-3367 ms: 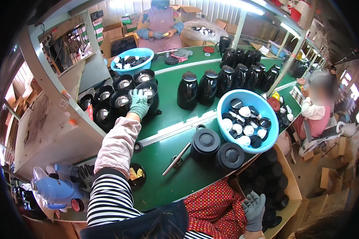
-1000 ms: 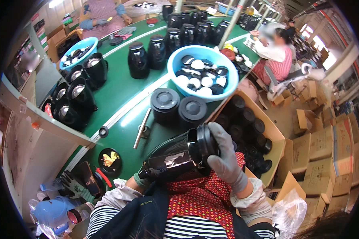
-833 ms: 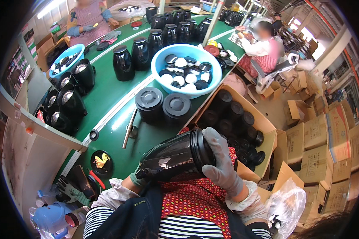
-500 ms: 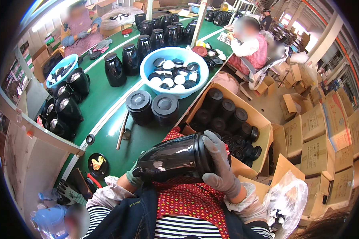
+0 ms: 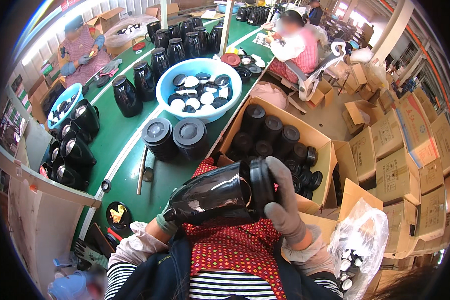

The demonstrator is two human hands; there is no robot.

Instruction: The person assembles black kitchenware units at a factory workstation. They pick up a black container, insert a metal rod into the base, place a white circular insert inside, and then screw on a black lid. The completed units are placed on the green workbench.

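In front of my chest a glossy black jug body (image 5: 210, 196) lies on its side. My left hand (image 5: 167, 223), gloved in grey-green, grips its left end by the handle, with most of the fingers hidden behind it. At the right end, my grey-gloved right hand (image 5: 287, 206) is wrapped round a thick black ribbed disc (image 5: 261, 185), which looks like the jug's base. The disc sits tilted against the rim, with a gap showing between them. Just beyond, two stacks of similar black discs (image 5: 191, 132) stand on the green table.
A blue basin (image 5: 163, 100) holds black and white lids. Behind it stand several black jugs (image 5: 127, 97). A metal rod (image 5: 142, 172) lies left of the disc stacks. To the right, an open carton (image 5: 312, 202) holds black cylinders. Two seated co-workers (image 5: 80, 55) (image 5: 297, 47) work farther off.
The black disc has shifted away from the jug's rim, and the gap between them has widened. My right hand has moved with it. The head view has turned slightly.
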